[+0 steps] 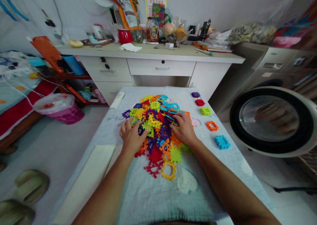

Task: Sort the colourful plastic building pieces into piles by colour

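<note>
A heap of colourful plastic interlocking pieces (pixel 155 124) lies in the middle of a cloth-covered table (pixel 141 192). My left hand (pixel 131 132) rests on the heap's left side, fingers spread and touching several pieces. On the right side, my right hand (pixel 183 127) reaches into the heap with fingers apart, close to some blue pieces (pixel 170 106). Down the table's right side runs a line of separate pieces: purple (pixel 195 94), red (pixel 199 102), green (pixel 205 111), orange (pixel 212 126) and a blue one (pixel 222 142) that looks stacked. A yellow square piece (pixel 168 170) lies at the heap's near edge.
A long white bar (pixel 85 182) lies along the table's left side, and a smaller white block (pixel 117 100) at its far left corner. Behind stands a white cluttered desk (pixel 162 66). To the right, a washing machine's round door (pixel 272 119) hangs open. A pink bin (pixel 61 109) stands left.
</note>
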Demonstrator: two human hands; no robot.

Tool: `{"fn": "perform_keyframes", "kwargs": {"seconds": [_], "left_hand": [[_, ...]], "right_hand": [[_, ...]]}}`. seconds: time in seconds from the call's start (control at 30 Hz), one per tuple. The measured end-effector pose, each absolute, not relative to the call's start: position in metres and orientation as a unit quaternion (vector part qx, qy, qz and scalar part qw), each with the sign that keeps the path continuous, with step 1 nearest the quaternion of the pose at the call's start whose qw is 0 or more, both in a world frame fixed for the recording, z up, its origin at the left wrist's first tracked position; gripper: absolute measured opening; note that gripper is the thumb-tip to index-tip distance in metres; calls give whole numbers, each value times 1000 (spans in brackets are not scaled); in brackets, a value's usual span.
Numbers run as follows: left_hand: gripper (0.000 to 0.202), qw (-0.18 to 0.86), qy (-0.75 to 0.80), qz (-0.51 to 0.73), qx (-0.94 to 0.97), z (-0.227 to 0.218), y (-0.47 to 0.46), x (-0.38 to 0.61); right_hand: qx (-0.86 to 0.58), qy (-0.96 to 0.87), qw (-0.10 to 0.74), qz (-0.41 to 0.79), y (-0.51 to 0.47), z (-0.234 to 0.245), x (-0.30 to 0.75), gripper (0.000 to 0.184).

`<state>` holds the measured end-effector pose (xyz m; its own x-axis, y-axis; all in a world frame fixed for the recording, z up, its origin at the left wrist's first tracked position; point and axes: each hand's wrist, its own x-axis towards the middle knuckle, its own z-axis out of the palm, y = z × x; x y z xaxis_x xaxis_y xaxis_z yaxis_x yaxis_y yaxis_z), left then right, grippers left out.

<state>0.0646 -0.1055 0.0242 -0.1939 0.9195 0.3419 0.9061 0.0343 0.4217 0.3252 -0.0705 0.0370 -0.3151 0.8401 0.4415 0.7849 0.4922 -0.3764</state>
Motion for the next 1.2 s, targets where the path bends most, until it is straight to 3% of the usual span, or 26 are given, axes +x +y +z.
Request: {"fn": "perform_keyframes", "kwargs": {"seconds": [0.23,0.33,0.53,0.7,1.2], "left_hand": [[39,91,652,331,676,19,-98,59],[38,132,660,349,652,20,-99,60],[36,243,651,459,554,20,-95,57],[38,289,619,546,485,21,-91,57],[40,231,601,536,547,63,-84,74]], "right_hand": [[-453,-863,192,116,-89,42,299,77],[-482,-849,184,115,-85,46,291,81],[-478,-857,166,96,-67,57,289,66],[-488,-847,208,48,-54,56,297,47],[-532,-780,324,57,-43,37,346,56]]}}
